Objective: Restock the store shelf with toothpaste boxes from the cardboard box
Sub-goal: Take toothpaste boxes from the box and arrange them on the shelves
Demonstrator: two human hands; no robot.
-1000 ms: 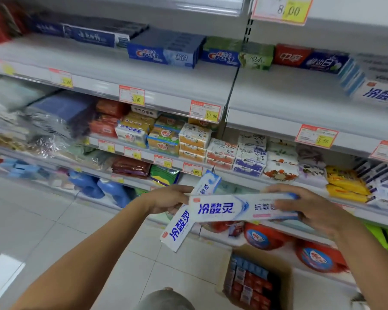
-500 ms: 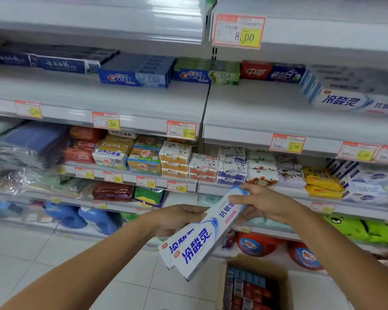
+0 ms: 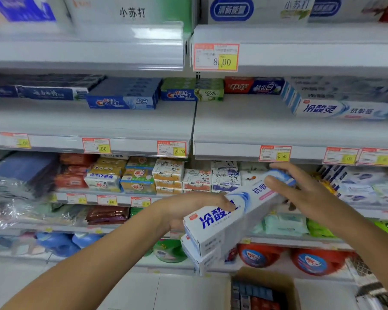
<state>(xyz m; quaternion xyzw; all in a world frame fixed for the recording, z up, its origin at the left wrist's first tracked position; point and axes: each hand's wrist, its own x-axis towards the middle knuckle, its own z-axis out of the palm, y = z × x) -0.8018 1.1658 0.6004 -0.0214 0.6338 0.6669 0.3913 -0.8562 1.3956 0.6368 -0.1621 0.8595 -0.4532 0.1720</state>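
Where the left hand (image 3: 184, 211) wraps the near end of two stacked boxes (image 3: 222, 222), thumb across the top face and fingers behind, the right hand (image 3: 307, 198) clasps the far end, thumb on the printed side. Both hands are full. The boxes hang tilted in the air in front of the soap (image 3: 168, 173), below the toothpaste shelf (image 3: 278, 130) and above the carton (image 3: 269, 276) on the floor. They look light: thin, stiff card with glossy faces, so the pair may slide apart. I judge that a hold at both ends, or along the long edges, with a gentle squeeze that spares the card, serves best. The matching row (image 3: 336, 109) lies up on the right, with bare shelf in front of it.
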